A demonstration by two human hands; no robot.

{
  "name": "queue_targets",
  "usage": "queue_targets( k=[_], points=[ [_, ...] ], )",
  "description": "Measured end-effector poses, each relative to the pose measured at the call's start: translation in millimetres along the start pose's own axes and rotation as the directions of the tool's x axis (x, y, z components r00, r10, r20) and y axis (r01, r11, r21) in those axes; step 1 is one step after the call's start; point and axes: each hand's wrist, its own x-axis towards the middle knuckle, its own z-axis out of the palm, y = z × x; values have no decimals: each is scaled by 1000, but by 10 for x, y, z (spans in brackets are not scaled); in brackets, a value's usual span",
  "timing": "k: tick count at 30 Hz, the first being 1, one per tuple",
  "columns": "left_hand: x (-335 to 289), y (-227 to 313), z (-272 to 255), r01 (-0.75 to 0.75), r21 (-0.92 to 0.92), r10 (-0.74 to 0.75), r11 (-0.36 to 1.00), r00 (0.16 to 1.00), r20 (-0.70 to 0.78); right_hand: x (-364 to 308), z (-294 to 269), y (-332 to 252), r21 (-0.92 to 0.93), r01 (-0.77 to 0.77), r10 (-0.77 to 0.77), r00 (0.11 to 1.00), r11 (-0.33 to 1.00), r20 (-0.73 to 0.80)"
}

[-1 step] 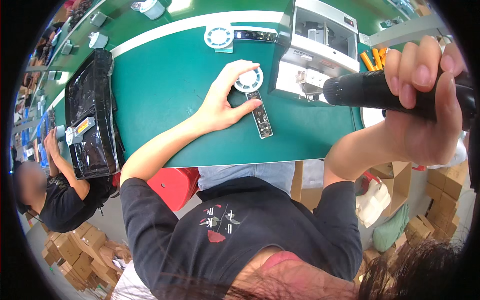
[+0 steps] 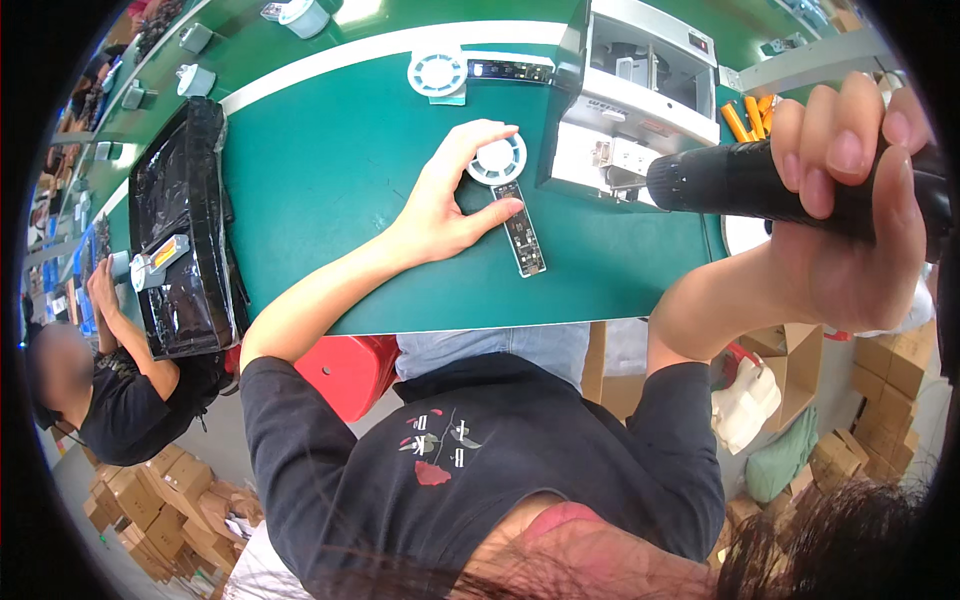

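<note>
On the green mat lies a white round, spoked part with a narrow circuit-board strip extending from it towards me. My left hand is closed around its left side, the index finger by the rim and the thumb on the strip's upper end. My right hand grips a black electric screwdriver, held almost level. Its tip meets or sits just before the front of a silver-grey screw feeder; I cannot tell whether they touch. A second white round part with a dark strip lies farther back.
A black plastic-wrapped tray stands at the left, with a grey-white part on it. Yellow-orange handles lie right of the feeder. A co-worker sits at far left. Below are a red stool and cardboard boxes.
</note>
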Motion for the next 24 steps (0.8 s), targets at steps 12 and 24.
queue_targets(
  k=[12, 24],
  points=[
    [-10, -58, -2, -78, -17, 78, 997, 997, 10, 128, 149, 211, -112, 13, -19, 998, 994, -53],
    [-5, -116, 6, -92, -68, 88, 993, 994, -60, 261, 222, 476, -93, -78, 69, 993, 993, -93]
  ],
)
